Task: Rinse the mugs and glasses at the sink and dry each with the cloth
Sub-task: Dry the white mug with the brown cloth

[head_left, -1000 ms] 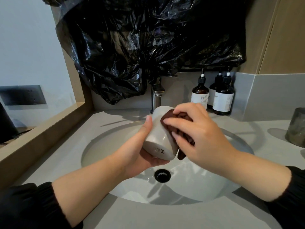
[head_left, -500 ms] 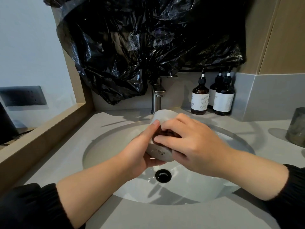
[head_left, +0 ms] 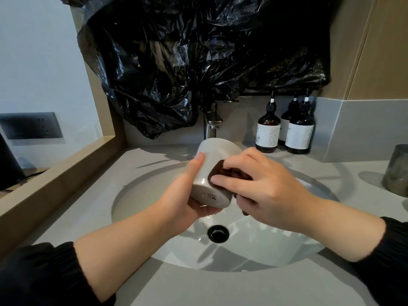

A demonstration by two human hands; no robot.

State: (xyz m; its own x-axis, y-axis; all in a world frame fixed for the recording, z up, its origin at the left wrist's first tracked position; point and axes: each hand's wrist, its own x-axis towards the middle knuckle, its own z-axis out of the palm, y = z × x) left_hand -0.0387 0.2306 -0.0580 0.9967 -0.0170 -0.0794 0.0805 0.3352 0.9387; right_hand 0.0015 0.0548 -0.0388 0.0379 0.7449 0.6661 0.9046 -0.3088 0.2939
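head view: the left hand (head_left: pixel 185 196) curls round the base of the white mug (head_left: pixel 213 164), thumb up its side, tilting it above the sink (head_left: pixel 141 195). just right of that grip the right hand (head_left: pixel 267 188) presses a bunched brown cloth (head_left: pixel 231 173) to the mug's wall with curled fingers. if the glaze is wet, a hard rub could twist the mug from the left palm and drop it into the sink below

Bathroom vanity, round basin (head_left: pixel 136 195), faucet (head_left: pixel 211 125), 3 pump bottles (head_left: pixel 268 133)
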